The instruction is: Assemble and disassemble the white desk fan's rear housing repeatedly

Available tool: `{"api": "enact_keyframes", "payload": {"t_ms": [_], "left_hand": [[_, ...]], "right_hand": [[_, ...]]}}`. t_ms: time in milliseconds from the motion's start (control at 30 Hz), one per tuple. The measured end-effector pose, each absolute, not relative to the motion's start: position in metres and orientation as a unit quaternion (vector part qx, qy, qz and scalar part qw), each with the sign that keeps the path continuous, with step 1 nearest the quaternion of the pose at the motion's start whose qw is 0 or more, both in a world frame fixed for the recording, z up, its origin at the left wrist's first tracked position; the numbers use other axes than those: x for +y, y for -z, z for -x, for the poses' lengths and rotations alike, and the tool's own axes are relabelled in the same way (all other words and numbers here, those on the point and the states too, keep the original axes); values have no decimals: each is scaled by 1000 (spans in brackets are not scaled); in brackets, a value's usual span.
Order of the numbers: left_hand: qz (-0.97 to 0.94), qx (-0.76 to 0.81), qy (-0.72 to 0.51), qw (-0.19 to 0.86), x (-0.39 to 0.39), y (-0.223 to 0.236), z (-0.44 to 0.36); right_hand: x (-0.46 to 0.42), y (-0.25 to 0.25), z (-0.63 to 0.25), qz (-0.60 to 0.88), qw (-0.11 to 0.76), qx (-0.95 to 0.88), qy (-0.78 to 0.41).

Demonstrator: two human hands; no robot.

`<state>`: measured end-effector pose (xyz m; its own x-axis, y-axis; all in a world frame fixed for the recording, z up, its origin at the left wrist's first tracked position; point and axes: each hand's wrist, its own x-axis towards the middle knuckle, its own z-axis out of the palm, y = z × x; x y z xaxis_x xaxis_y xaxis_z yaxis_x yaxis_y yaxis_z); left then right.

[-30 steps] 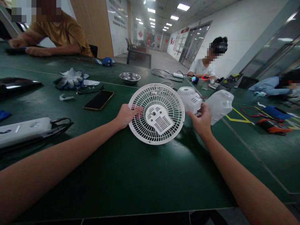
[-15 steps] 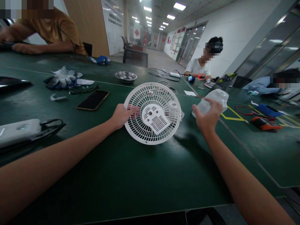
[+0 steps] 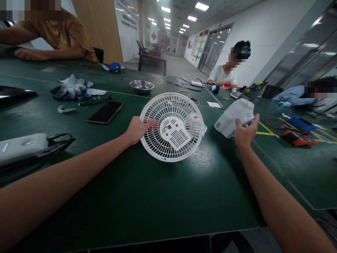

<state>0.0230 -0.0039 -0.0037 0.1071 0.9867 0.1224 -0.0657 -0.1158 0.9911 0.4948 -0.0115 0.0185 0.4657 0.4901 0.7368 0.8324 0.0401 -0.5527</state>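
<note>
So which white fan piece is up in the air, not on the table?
The white vented housing in the right hand. The round grille, gripped at its rim by the left hand, rests on the green table.

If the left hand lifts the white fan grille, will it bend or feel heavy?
The fan grille is probably light: it is thin open plastic ribs. It likely stays fairly stiff, though single ribs may snap. The left hand grips only its rim, so it may tilt.
</note>
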Motion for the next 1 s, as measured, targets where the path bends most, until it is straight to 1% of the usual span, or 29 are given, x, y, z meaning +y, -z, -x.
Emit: {"api": "enact_keyframes", "payload": {"t_ms": [67, 133, 167, 200, 267, 333, 400, 467, 533, 633, 700, 767, 800, 833, 900, 933, 1000], "left_hand": [[-545, 429, -510, 509, -4, 3, -23], [-547, 431, -509, 506, -4, 3, -22], [-549, 432, -509, 503, -4, 3, -21], [-551, 433, -509, 501, -4, 3, -21], [-556, 435, -507, 495, -4, 3, -21], [-555, 439, -508, 491, -4, 3, -23], [-548, 440, -515, 491, -5, 2, -25], [-538, 439, -525, 492, -6, 1, -27], [-539, 437, -531, 486, -7, 0, -28], [-550, 440, -533, 469, -9, -3, -29], [-555, 445, -535, 456, -10, -4, -29], [-562, 447, -541, 438, -11, -6, -28], [-567, 445, -545, 427, -12, -6, -28], [-574, 443, -549, 415, -14, -7, -28], [-589, 438, -557, 388, -17, -9, -28], [-596, 438, -561, 372, -20, -11, -28], [-607, 445, -568, 333, -26, -15, -27]], "right_hand": [[-23, -29, -477, 673, 532, -467, 212], [-34, -38, -454, 635, 512, -513, 269], [-38, -40, -441, 608, 508, -549, 267], [-41, -41, -428, 590, 496, -594, 231], [-44, -36, -402, 580, 473, -651, 124], [-44, -27, -380, 576, 430, -695, 21], [-42, -18, -365, 570, 385, -724, -45], [-39, -12, -359, 572, 363, -733, -70], [-36, -10, -359, 582, 360, -726, -67], [-38, -17, -360, 588, 374, -717, -21], [-45, -24, -356, 570, 400, -718, 16], [-56, -31, -345, 542, 438, -717, 0], [-63, -33, -338, 530, 458, -712, -46], [-69, -34, -330, 517, 476, -701, -121], [-82, -32, -311, 487, 496, -650, -307], [-87, -30, -302, 470, 489, -619, -395], [-96, -26, -286, 438, 468, -552, -534]]}}
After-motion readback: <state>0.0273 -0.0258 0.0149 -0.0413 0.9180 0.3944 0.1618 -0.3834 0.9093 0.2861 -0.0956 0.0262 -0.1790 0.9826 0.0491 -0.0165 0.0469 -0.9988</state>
